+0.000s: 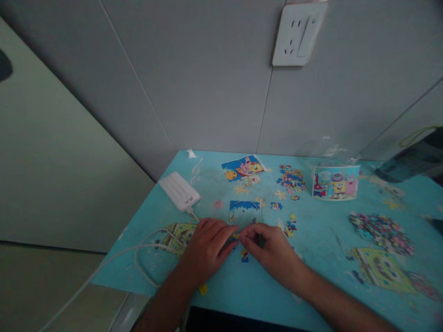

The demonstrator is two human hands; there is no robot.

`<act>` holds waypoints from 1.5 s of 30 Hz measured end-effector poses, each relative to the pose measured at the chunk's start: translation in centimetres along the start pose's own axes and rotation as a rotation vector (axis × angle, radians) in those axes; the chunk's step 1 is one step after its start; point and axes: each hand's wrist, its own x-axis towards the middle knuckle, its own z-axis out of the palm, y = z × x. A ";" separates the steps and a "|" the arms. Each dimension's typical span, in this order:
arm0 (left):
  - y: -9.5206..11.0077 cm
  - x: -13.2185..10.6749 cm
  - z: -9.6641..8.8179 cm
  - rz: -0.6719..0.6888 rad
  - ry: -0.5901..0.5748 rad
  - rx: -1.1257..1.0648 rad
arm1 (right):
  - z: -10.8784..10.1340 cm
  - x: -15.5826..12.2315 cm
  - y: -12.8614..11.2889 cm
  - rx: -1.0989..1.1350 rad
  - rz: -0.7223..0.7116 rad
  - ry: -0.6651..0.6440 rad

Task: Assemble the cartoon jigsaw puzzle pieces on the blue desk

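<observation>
My left hand [207,246] and my right hand [268,249] meet fingertip to fingertip on the light blue table [311,240]. Both pinch a small yellow jigsaw piece [236,236] between them. Just beyond the fingers lies a partly joined blue section of puzzle [244,210]. One loose piece [244,256] lies under my right hand's fingers, and a yellow piece [203,289] sits near my left wrist. A joined picture section [244,167] lies farther back.
A white power bank [180,191] with a white cable [138,251] lies at the left. Loose piece piles [292,179] [382,230] lie at the back and right. A clear tub with a cartoon label [335,182] stands at the back right. A wall socket [298,33] hangs above.
</observation>
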 end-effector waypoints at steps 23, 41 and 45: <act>-1.6 -0.6 0.9 -0.171 -0.022 0.091 | -10.9 1.6 2.6 -0.462 0.019 0.692; -1.1 -0.3 0.7 -0.177 -0.021 0.107 | -9.3 1.2 3.8 -0.305 -0.078 0.541; -1.0 -0.2 0.7 -0.179 -0.046 0.116 | -8.9 1.2 3.4 -0.244 -0.065 0.510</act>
